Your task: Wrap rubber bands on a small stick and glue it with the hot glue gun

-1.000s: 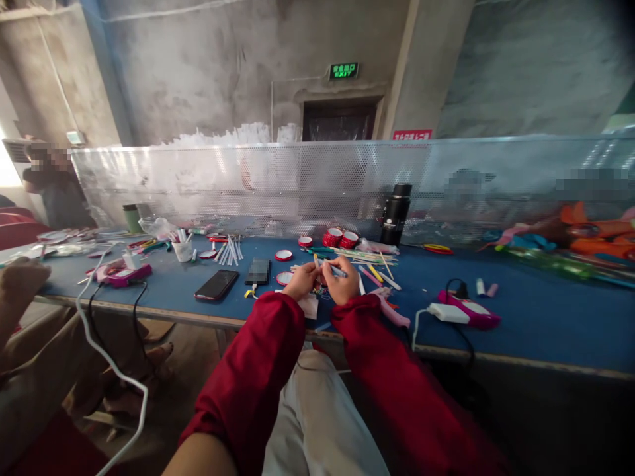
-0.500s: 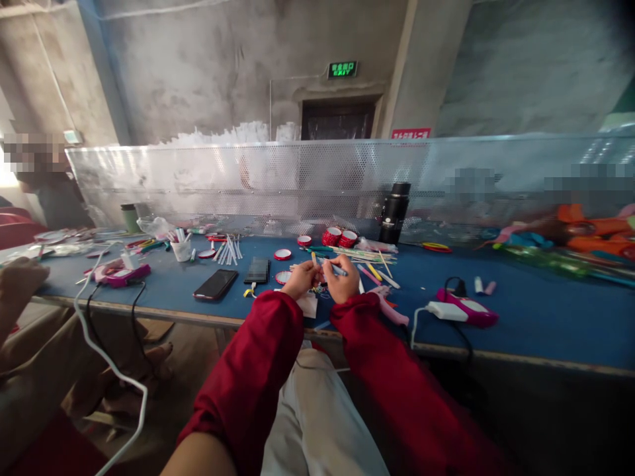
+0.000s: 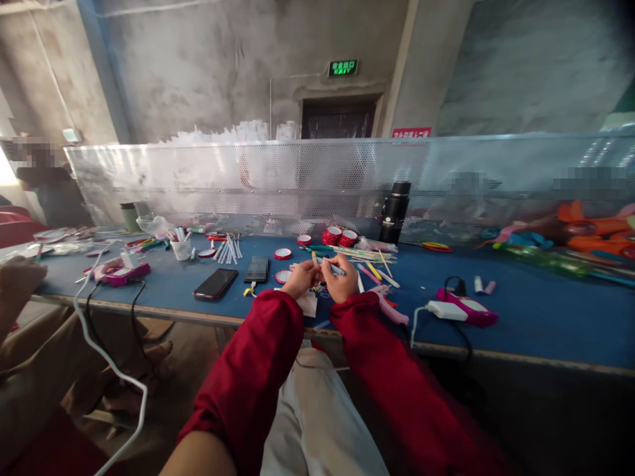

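Observation:
My left hand point(image 3: 299, 278) and my right hand point(image 3: 342, 283) meet close together just above the near part of the blue table. The left fingers are closed round a small piece with a yellow-orange end point(image 3: 313, 256). A slim pale-blue, pen-like stick point(image 3: 338, 270) is pinched in my right hand. Where the fingers meet, the details are too small to make out. Beneath the hands lie a white paper piece point(image 3: 308, 304) and thin coloured strands. Beside my left hand is a red-rimmed round lid point(image 3: 283, 276).
Left of my hands lie a black phone point(image 3: 215, 284) and a dark device point(image 3: 256, 270) with a cable. Behind stand red-patterned rolls point(image 3: 332, 236) and a black flask point(image 3: 395, 215). Pink scissors-like handles point(image 3: 393, 309) and a magenta power strip point(image 3: 479, 313) lie right. A co-worker's hand point(image 3: 22, 281) shows far left.
Hardly anything differs. Both my hands stay in the same place with the same closed grip, and the objects on the table have not moved.

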### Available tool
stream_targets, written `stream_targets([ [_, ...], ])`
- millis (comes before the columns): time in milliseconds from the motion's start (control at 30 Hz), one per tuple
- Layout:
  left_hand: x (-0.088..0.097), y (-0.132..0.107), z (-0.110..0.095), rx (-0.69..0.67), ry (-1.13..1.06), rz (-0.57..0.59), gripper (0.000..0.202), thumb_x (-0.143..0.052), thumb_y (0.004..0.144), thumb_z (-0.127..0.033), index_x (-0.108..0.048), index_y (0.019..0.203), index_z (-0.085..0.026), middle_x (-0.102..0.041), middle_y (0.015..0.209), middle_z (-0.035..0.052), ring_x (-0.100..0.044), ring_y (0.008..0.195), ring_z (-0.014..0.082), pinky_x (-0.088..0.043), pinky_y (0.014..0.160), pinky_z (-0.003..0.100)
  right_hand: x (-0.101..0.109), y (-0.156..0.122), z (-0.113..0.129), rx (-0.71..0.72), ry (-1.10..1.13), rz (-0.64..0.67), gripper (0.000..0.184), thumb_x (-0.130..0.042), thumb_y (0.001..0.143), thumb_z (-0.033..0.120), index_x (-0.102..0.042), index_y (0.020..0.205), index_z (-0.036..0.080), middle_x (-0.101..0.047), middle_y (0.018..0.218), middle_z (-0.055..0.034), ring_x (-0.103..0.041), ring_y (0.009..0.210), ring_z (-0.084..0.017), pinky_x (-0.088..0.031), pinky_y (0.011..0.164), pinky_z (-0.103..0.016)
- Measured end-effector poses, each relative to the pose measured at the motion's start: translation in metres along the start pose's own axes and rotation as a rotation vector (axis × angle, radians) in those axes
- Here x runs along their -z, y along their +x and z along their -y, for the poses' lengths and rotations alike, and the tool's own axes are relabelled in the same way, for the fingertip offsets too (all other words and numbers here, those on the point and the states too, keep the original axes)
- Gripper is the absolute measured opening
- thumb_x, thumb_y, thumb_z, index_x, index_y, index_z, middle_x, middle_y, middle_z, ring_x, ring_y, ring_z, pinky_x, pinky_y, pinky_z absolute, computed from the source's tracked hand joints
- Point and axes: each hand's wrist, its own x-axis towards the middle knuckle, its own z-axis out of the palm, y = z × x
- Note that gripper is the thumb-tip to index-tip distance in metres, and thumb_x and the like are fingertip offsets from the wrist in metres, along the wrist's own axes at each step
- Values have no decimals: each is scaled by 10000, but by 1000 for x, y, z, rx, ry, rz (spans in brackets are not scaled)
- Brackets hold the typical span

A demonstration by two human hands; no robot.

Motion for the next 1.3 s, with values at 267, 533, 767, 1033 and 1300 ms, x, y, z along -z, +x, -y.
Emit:
stream_targets([
  [267, 2, 3, 7, -16, 0, -6, 360, -648, 869, -477, -533, 741, -161, -522, 585, -34, -430, 442, 57, -306, 453, 212, -1, 0, 0, 27, 33, -8, 188, -595, 901, 362, -553, 758, 247, -668, 687, -15, -624, 657, -190, -445, 627, -299],
  [533, 3, 3, 8, -11, 14, -9, 309, -616, 895, -419, -535, 748, -160, -532, 589, -27, -436, 441, 60, -302, 451, 212, -1, 1, -2, 16, 11, -39, 197, -595, 901, 361, -549, 748, 247, -666, 684, -20, -621, 662, -199, -444, 636, -311],
  [767, 2, 4, 9, -10, 5, 4, 321, -621, 896, -422, -527, 736, -161, -505, 580, -38, -427, 443, 57, -302, 457, 211, -1, 0, -1, 30, 21, 3, 183, -602, 900, 360, -558, 763, 247, -677, 700, -20, -623, 658, -195, -438, 621, -303],
  [1033, 3, 3, 9, -27, 3, -5, 321, -621, 898, -422, -530, 739, -159, -530, 603, -23, -433, 446, 57, -300, 459, 208, -2, 0, -1, 36, 21, -37, 180, -598, 899, 350, -550, 757, 250, -668, 692, -18, -623, 665, -199, -446, 635, -311],
  [1300, 2, 4, 9, -16, 8, -12, 304, -619, 895, -418, -547, 758, -156, -488, 583, -32, -424, 465, 63, -309, 467, 201, -1, 0, 0, 20, 31, -9, 193, -595, 902, 363, -548, 752, 252, -667, 680, -17, -626, 654, -201, -444, 615, -308],
])
